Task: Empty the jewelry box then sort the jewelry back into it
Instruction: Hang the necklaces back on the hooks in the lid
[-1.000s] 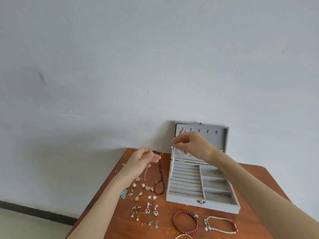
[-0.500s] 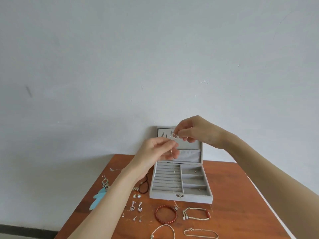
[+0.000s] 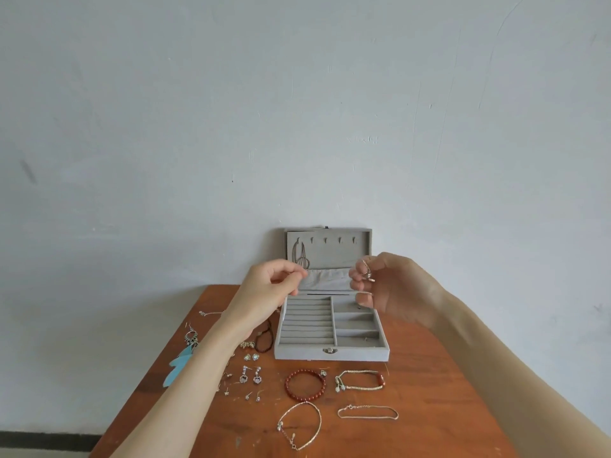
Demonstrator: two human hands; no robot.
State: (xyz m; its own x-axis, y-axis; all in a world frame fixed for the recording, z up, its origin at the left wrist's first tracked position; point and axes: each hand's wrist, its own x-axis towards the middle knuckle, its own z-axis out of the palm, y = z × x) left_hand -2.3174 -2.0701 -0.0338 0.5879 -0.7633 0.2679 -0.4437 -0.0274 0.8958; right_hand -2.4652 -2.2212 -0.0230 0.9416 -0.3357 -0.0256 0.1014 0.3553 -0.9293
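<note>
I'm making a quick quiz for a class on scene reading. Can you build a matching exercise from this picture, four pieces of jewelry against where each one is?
Things:
1. red bead bracelet
2. blue feather earring
3. thin chain necklace
4. small silver piece

Places:
A. hanging from a hook in the jewelry box lid
B. pinched in the right hand
C. near the table's left edge
D. flat on the table just in front of the box

Pairs: 1-D, 2-C, 3-A, 4-B
</note>
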